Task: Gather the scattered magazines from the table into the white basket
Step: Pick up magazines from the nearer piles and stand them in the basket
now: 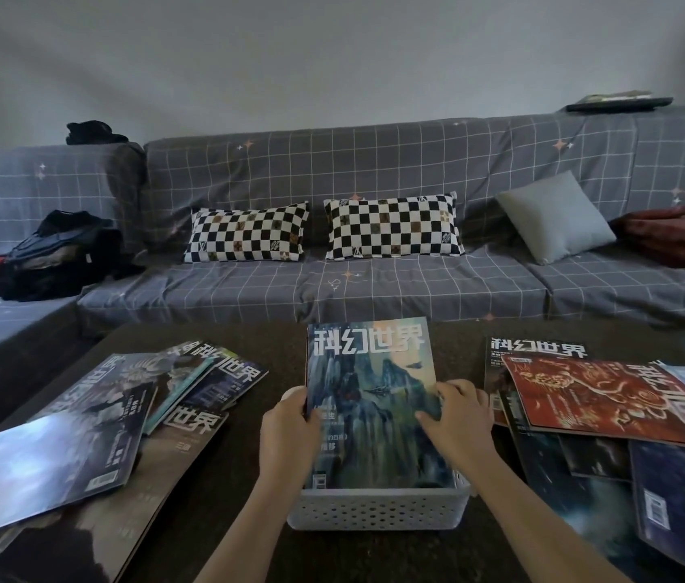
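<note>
A teal-covered magazine (pixel 368 372) stands tilted in the white perforated basket (pixel 378 511) at the table's near middle, its lower edge inside the basket. My left hand (pixel 286 435) grips the magazine's left edge. Over its right side lies my right hand (pixel 454 418), fingers on the cover. Several magazines (pixel 92 427) lie overlapping on the table to the left. More magazines lie to the right, a red-covered one (pixel 610 397) on top.
The dark table (pixel 227 477) stretches from the near edge to a grey checked sofa (pixel 374 288) behind. On the sofa are two checkerboard pillows (pixel 248 235), a grey cushion (pixel 555 216), dark clothes (pixel 58 254) at left and a red blanket (pixel 681 237) at right.
</note>
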`<state>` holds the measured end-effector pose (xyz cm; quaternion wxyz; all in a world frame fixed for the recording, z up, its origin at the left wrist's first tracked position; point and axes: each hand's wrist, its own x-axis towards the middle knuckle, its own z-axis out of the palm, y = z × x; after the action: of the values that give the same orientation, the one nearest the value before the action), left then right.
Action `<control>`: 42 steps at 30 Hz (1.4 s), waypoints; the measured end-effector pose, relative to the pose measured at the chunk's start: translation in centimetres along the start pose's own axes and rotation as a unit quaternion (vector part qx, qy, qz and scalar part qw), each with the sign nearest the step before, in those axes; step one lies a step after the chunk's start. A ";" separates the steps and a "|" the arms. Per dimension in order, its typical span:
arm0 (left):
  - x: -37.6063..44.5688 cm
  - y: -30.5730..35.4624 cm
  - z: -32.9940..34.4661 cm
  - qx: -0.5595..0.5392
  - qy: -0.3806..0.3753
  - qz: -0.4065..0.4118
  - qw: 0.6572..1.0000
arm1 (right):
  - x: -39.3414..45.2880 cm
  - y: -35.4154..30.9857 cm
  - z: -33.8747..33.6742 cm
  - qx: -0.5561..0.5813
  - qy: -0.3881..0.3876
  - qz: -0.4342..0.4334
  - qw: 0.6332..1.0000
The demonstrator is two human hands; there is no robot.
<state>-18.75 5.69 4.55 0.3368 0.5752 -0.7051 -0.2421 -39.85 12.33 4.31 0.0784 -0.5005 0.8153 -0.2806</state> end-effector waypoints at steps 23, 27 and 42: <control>-0.5 1.1 -0.2 -0.075 -0.081 -0.039 0.993 | 0.6 0.3 0.5 -0.051 -0.044 0.001 0.998; -0.4 0.8 -0.2 -0.055 -0.098 -0.035 0.993 | 0.7 0.6 0.4 -0.040 -0.056 -0.004 0.998; -2.2 1.2 -1.3 -0.087 -0.095 -0.024 0.991 | -1.1 -0.7 -0.4 -0.025 0.057 0.003 0.998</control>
<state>-18.32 8.19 5.82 0.3113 0.5352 -0.6959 -0.3640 -38.96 13.17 4.81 0.0196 -0.4831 0.8266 -0.2882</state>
